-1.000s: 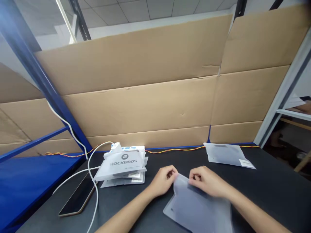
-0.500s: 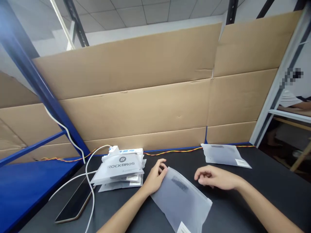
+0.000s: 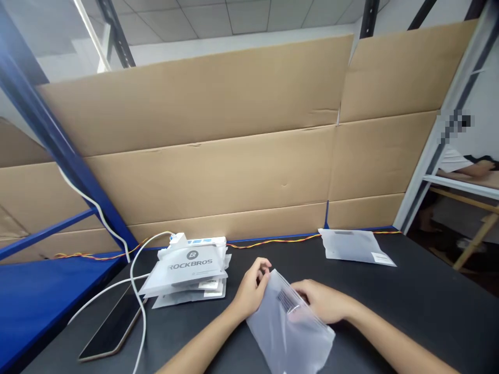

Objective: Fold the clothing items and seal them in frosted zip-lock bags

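A frosted translucent bag (image 3: 290,332) lies tilted on the black table in front of me. My left hand (image 3: 251,288) pinches its upper left corner between thumb and fingers. At the bag's upper right edge is my right hand (image 3: 325,302), its fingers reaching into the opening and showing faintly through the plastic. Those fingertips are blurred by the plastic, so whether they grip anything cannot be made out. A second frosted bag (image 3: 354,246) with a white label lies flat at the back right.
Left of my hands is a stack of ROCKBROS bags (image 3: 191,270) with a white power strip behind it. A phone (image 3: 113,324) and white cables lie further left. Cardboard (image 3: 234,176) walls the back. A person's arm shows at far right.
My right hand has moved left from beside the bag, and its fingers have entered the opening. The bag's upper edge has bulged open. My left hand keeps hold of the corner.
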The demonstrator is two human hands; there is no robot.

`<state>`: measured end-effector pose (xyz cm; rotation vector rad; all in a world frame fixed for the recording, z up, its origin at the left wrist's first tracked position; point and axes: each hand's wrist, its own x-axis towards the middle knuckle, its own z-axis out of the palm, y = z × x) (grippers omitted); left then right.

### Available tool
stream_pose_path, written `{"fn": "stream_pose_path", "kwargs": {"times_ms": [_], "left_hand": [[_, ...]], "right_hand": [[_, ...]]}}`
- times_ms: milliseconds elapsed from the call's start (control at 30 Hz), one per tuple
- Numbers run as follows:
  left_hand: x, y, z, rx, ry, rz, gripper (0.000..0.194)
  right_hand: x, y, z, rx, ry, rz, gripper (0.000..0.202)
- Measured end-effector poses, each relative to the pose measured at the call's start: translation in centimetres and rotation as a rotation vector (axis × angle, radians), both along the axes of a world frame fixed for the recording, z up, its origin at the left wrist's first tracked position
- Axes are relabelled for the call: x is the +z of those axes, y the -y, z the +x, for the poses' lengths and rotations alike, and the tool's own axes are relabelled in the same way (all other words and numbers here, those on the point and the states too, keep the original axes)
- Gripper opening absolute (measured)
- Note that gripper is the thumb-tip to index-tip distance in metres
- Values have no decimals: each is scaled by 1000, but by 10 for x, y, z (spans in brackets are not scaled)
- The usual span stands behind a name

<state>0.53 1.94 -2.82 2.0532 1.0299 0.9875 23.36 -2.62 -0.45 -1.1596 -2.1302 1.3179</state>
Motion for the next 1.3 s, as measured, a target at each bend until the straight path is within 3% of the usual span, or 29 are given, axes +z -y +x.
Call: {"fn": "stream_pose_path", "kwargs": {"times_ms": [100, 167, 267, 300, 433, 500, 600, 700, 867, 967, 1033, 1100, 1233, 1300], "left_hand": [[8, 10, -1, -9, -108, 201, 20], [12, 14, -2, -126, -203, 299, 35], [14, 18, 0, -358, -390, 393, 73], [15, 19, 1, -394, -440, 420, 74], [19, 27, 4, -481, -531, 432, 36], [21, 27, 2, -507, -561, 365, 38], [18, 14, -3, -393, -611, 271, 55], [8, -19, -5, -183, -642, 250, 51], [-1, -75, 2, 18, -620, 298, 44], [8, -84, 10, 80, -581, 345, 33], [19, -73, 15, 101, -552, 379, 25], [28, -45, 21, 94, -528, 406, 25], [29, 47, 47, -29, -450, 358, 28], [21, 87, 64, -108, -432, 296, 67]], "right_hand": [[-6, 1, -5, -8, -2, 63, 15], [-11, -2, -3, -111, -13, 129, 14], [-15, -16, 15, -319, -44, 238, 12], [-16, -22, 24, -385, -58, 257, 11], [-10, -41, 74, -660, -122, 278, 7], [-5, -44, 99, -775, -168, 286, 12], [1, -37, 124, -875, -249, 304, 20], [1, -24, 130, -909, -329, 304, 24], [0, 2, 108, -848, -417, 220, 19], [-1, 22, 90, -785, -442, 102, 22], [-4, 40, 80, -747, -444, 14, 26], [-12, 59, 71, -746, -407, -32, 30], [-38, 94, 51, -817, -362, -34, 41], [-50, 104, 39, -828, -381, -22, 45]]}}
